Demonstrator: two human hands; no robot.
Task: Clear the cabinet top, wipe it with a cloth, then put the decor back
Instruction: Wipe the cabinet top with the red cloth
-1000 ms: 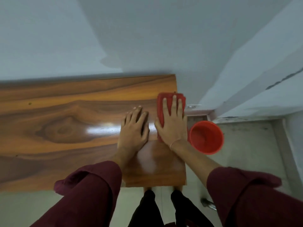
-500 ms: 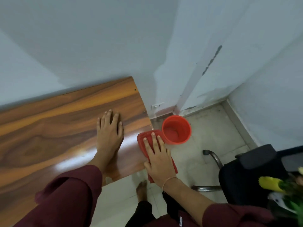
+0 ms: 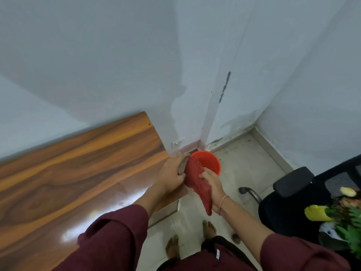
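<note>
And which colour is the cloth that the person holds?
The cloth is dark red, clearest in the head view.

Soft even indoor light, white glare patches on the glossy cabinet top (image 3: pixel 82 173), wide-angle bending at edges, slight blur.

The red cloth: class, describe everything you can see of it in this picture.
The red cloth is soft fabric, bunched into a long fold. It is held up off the cabinet top, its upper end at the rim of the orange-red bucket, its lower tip hanging free. The right hand grips its middle; the left hand touches its upper left edge.
</note>
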